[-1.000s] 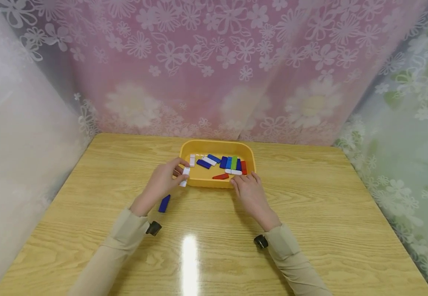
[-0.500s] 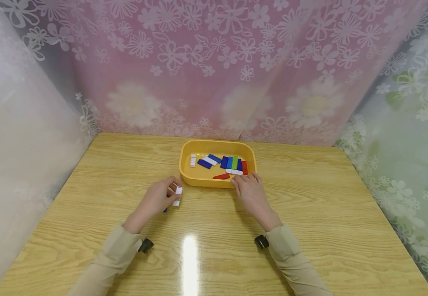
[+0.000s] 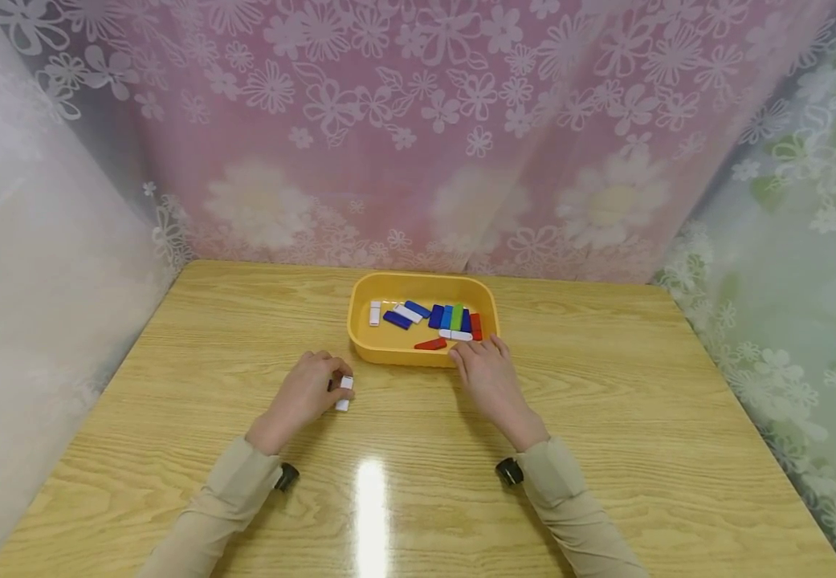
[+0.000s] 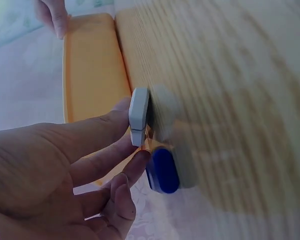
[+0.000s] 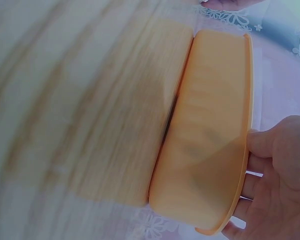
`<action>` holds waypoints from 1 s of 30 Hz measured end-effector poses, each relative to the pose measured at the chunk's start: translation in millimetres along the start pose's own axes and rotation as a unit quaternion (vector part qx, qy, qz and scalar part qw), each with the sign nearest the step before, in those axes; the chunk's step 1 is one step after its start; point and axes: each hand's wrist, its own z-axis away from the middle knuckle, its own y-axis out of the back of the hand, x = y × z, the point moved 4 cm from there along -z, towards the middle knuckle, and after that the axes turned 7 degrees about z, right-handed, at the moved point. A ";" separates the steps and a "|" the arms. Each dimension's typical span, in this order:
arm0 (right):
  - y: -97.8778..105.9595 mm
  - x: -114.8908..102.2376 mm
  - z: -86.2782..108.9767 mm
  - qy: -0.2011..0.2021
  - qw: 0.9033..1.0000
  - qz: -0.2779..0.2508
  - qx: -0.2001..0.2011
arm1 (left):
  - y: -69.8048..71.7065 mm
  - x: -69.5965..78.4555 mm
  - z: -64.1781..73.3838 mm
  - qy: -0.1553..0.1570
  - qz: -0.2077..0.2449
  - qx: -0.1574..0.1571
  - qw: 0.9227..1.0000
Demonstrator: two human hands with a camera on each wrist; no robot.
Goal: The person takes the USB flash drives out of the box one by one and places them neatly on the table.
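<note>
Carrying white stick (image 4: 139, 111) away from yellow tray (image 3: 403, 356) to its eight o'clock, pinching with left hand (image 3: 307, 393) something probably light, stiff, slick, best held mid-length, while gripping the tray's rim (image 5: 249, 85) at four with right hand (image 3: 490, 373).

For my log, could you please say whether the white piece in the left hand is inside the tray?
Out: the left hand pinches the white piece close to the tabletop, outside the yellow tray.
</note>
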 end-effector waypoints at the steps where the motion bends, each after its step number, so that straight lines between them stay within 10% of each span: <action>1: 0.0 0.0 -0.1 0.000 1.000 0.000 0.000 | 0.5 -0.2 0.6 -0.002 -0.003 0.002 1.000; 17: -1.1 1.2 -1.1 -0.013 1.000 -0.008 -0.027 | 17.4 1.6 4.5 -0.016 0.006 0.082 0.996; 30: -3.6 2.1 -1.7 -0.015 0.999 -0.008 -0.028 | 31.7 25.7 -32.2 -0.035 0.069 0.147 0.986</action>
